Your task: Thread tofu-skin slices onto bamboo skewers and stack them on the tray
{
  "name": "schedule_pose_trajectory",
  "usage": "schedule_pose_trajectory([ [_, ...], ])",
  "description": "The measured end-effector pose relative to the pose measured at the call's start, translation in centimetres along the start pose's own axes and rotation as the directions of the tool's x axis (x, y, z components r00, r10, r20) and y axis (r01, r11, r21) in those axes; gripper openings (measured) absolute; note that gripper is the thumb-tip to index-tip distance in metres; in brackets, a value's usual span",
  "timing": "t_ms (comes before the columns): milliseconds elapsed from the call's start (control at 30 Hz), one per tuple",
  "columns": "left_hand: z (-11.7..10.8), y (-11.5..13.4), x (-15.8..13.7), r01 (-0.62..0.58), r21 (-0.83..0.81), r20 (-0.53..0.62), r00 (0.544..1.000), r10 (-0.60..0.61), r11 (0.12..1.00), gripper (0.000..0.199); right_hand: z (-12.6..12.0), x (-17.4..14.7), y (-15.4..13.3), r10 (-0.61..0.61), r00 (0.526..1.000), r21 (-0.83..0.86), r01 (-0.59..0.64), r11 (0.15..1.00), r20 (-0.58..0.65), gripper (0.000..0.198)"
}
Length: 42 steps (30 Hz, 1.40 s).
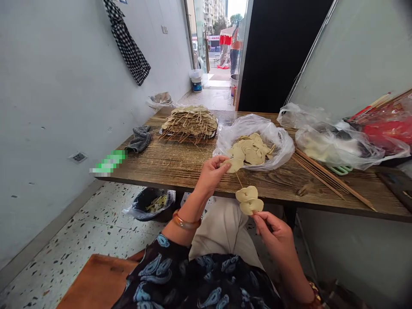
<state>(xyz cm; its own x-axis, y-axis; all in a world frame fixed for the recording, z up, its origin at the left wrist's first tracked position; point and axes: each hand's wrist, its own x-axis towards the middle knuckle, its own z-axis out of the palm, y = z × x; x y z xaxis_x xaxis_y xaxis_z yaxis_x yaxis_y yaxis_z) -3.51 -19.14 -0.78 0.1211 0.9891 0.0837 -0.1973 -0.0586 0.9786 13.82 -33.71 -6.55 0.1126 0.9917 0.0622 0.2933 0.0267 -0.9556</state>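
Observation:
Pinched in my left hand are thin, round, pale-yellow slices, held at the upper tip of a thin wooden skewer. Two more slices are threaded lower on that skewer. My right hand is closed on its lower end, just beneath them. Behind the left hand, a clear plastic bag lies open on the wooden table with a heap of loose slices inside. Farther back, many filled skewers are piled on a metal tray.
Bare skewers lie at the right beside plastic bags. A grey cloth and a blurred green item are at the table's left end. Below stands a lined black bin. A checked cloth hangs on the wall.

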Motion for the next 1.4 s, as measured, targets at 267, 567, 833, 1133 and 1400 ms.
schedule_pose_trajectory([
  [267, -0.1, 0.6, -0.2, -0.018, 0.044, -0.025, 0.999, 0.019, 0.999, 0.024, 0.2, -0.1, 0.1, -0.028, 1.000, -0.024, 0.028, 0.999, 0.001, 0.029],
  [567, 0.3, 1.0, -0.7, -0.038, 0.080, -0.001, 0.999, 0.038, 0.996, 0.021, 0.1, -0.1, -0.2, -0.003, 1.000, -0.036, 0.003, 0.999, -0.001, 0.030],
  [833, 0.4, 0.7, -1.0, -0.180, 0.320, 0.045, 0.984, 0.175, 0.930, 0.014, 0.2, 0.1, 0.0, -0.009, 0.999, -0.023, 0.008, 1.000, -0.031, 0.030],
  [1133, 1.0, 0.8, -1.4, -0.166, 0.318, 0.066, 0.986, 0.153, 0.933, 0.015, 0.2, 0.3, 0.2, -0.045, 0.997, -0.021, 0.044, 0.999, -0.059, 0.029],
  [1400, 1.2, 0.8, -1.7, -0.030, 0.042, 0.020, 0.999, 0.029, 0.999, 0.019, 0.0, -0.1, 0.6, -0.035, 0.998, 0.016, 0.036, 0.999, -0.048, 0.028],
])
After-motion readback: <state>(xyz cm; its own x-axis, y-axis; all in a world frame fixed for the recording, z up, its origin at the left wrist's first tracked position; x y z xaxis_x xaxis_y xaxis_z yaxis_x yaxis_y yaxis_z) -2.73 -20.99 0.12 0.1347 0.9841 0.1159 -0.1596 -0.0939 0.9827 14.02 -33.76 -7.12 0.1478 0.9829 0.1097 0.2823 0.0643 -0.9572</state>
